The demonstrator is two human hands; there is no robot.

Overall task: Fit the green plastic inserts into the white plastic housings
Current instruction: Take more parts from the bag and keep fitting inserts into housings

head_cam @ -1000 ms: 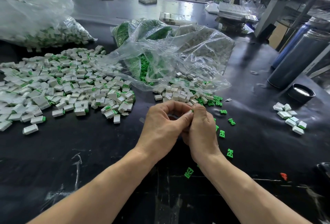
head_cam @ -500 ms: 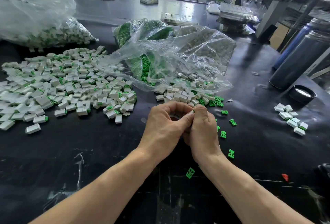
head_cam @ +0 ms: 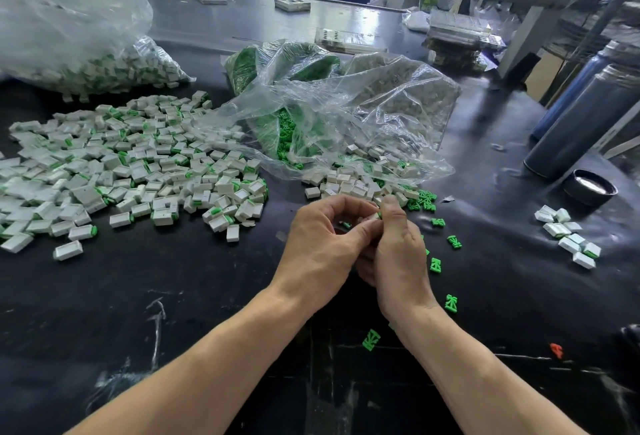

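Observation:
My left hand (head_cam: 322,247) and my right hand (head_cam: 398,261) meet over the black table, fingers curled together around a small white housing (head_cam: 372,217) with a bit of green insert at its edge. Most of that piece is hidden by my fingers. Loose green inserts (head_cam: 435,264) lie scattered just right of my right hand, and another green insert (head_cam: 371,339) lies below my wrists. A small heap of empty white housings (head_cam: 349,185) sits right beyond my fingertips. A big spread of assembled white-and-green pieces (head_cam: 138,171) covers the table to the left.
A crumpled clear bag (head_cam: 346,112) holding green inserts and white housings lies behind the hands. Another clear bag of pieces (head_cam: 69,46) sits at far left. A small cluster of white pieces (head_cam: 568,237), a black cap (head_cam: 588,186) and dark cylinders (head_cam: 581,115) stand at right.
Both hands stay pressed together at the same spot; my left fingers have opened slightly, showing a little more of the white housing between them.

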